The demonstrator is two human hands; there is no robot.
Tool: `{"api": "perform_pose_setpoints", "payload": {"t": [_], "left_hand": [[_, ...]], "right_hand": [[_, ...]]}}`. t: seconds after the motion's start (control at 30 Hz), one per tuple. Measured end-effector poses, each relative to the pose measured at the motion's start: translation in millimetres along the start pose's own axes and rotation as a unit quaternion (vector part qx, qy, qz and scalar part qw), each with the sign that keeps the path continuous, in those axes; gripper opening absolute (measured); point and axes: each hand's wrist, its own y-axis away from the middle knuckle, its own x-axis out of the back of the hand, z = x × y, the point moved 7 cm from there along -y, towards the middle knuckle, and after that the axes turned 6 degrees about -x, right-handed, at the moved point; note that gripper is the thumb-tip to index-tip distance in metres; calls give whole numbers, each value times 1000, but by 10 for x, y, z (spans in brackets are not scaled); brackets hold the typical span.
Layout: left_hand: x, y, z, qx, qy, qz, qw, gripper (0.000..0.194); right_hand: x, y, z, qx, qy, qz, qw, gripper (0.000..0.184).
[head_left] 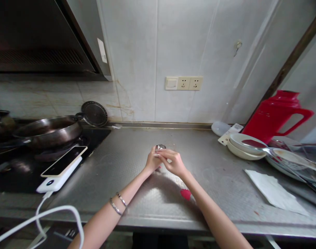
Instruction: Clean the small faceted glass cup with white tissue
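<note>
Head camera view shows both hands close together over the middle of the metal tabletop (137, 145). The left hand (152, 160) is closed around a small shiny object (160, 147), whose top shows above the fingers; what it is cannot be told. The right hand (174, 163) is partly curled, with a gap between thumb and forefinger, and its fingertips meet at the left hand beside the object; whether they grip anything is hidden. A small red item (185, 194) lies next to the right forearm, partly covered by it, and a bit of red also shows just below the hands. Well to the left, a phone (64, 161) rests on a white power bank (59, 178) with a cable, and a metal pan (50, 131) sits on the black stove (15, 176). Over on the right are a red jug (273, 116), stacked bowls (247, 148), plates (295, 162) and a white paper sheet (274, 192). A round black lid (94, 114) leans against the wall.
</note>
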Motion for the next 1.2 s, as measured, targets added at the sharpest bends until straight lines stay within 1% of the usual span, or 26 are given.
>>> {"api": "perform_pose_setpoints", "payload": {"t": [0.03,0.07,0.1,0.17,0.2,0.23,0.27,0.37,0.43,0.53,0.63,0.7,0.73,0.8,0.87,0.9,0.97,1.03,1.07,1.13,1.2], "left_hand": [[-3,-9,-2,2,-5,-3,1000,58],[-2,-15,8,3,-10,-2,1000,58],[2,-17,27,1,-14,1,1000,58],[12,-9,87,-5,-14,12,1000,61],[11,1,117,-7,-9,13,1000,62],[5,12,146,-7,-1,11,1000,64],[-3,24,172,-8,6,5,1000,65],[-15,46,241,-16,22,-10,1000,70],[-11,47,271,-24,28,-16,999,70],[-5,35,275,-31,42,-23,998,66],[1,20,230,-30,47,-24,998,65],[-9,12,204,-32,45,-36,998,65],[-22,9,198,-34,46,-50,997,69],[-45,7,202,-44,42,-83,995,87],[-34,8,243,-74,24,-101,992,110],[-12,9,275,-96,7,-100,990,118],[40,17,341,-144,-36,-87,985,125],[56,34,383,-180,-72,-87,977,124],[52,40,392,-192,-84,-90,974,119],[53,42,395,-209,-102,-80,969,106],[69,36,394,-224,-116,-53,966,95]], "right_hand": [[32,-8,43,-31,-17,15,999,21],[83,-12,108,-71,-31,44,996,21],[146,-7,191,-115,-41,84,989,23],[260,28,374,-196,-52,161,966,28],[289,42,454,-224,-57,181,956,31],[291,46,521,-243,-65,184,950,33],[269,39,574,-253,-78,170,949,34],[126,0,646,-264,-148,77,950,34],[46,-12,632,-266,-198,21,943,35],[-6,-14,586,-267,-242,-26,933,46],[-21,-3,581,-275,-255,-33,926,52],[-22,7,599,-288,-260,-24,922,53],[-18,12,611,-296,-263,-17,918,54],[-4,23,636,-317,-272,-2,909,55],[10,33,659,-345,-284,6,895,55],[15,39,672,-361,-290,8,886,54],[22,55,701,-392,-300,11,870,51],[23,71,729,-415,-303,16,858,50],[21,76,740,-421,-299,17,856,49],[12,78,755,-420,-279,13,863,49],[5,78,773,-414,-263,11,872,45]]}}
